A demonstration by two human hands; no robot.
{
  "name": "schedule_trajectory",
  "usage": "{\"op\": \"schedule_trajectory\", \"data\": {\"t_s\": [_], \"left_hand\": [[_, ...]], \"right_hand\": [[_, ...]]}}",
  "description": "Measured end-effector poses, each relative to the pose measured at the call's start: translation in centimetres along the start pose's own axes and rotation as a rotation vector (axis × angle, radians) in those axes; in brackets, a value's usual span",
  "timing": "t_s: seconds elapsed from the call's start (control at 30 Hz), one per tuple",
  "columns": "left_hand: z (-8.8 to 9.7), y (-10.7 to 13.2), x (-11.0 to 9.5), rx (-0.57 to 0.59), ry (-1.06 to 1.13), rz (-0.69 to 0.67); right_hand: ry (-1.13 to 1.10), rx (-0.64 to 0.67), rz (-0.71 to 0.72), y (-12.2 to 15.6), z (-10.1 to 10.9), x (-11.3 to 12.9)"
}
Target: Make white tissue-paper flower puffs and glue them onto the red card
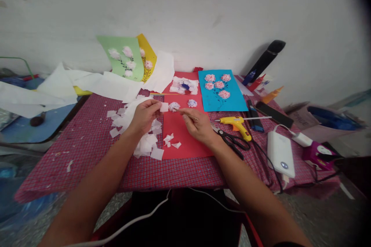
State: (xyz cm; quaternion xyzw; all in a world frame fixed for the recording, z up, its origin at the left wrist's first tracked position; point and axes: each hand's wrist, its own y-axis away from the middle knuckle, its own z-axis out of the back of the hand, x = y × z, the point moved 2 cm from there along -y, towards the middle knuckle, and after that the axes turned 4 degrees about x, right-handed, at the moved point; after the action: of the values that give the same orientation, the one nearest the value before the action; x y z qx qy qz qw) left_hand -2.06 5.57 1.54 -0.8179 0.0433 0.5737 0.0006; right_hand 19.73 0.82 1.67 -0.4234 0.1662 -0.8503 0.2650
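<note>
My left hand (145,115) pinches a small white tissue square (164,107) above the red paper sheet (185,139). My right hand (198,124) grips a thin wooden stick (185,113) whose tip points left toward a small tissue flower (174,106) on the red sheet. A second tissue flower (192,103) lies just beyond it. A heap of cut white tissue squares (145,139) lies under and around my left hand.
Black scissors (232,141), a yellow glue gun (238,124) and a white power bank (280,153) lie right of the red sheet. A blue card with flowers (222,100), green (123,60) and yellow cards lean at the wall. The checked cloth (87,139) covers the table.
</note>
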Motion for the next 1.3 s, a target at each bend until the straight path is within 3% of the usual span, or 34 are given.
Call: {"op": "schedule_trajectory", "data": {"t_s": [0.37, 0.8, 1.3], "left_hand": [[0.04, -0.02, 0.03, 0.007, 0.004, -0.001], [-0.04, 0.06, 0.02, 0.0, -0.004, 0.005], [0.06, -0.1, 0.25, 0.007, -0.018, 0.015]], "right_hand": [[-0.019, -0.022, -0.025, -0.03, 0.14, 0.13], [0.106, -0.147, -0.128, 0.07, 0.47, -0.49], [0.109, -0.119, -0.093, 0.11, 0.48, -0.17]]}}
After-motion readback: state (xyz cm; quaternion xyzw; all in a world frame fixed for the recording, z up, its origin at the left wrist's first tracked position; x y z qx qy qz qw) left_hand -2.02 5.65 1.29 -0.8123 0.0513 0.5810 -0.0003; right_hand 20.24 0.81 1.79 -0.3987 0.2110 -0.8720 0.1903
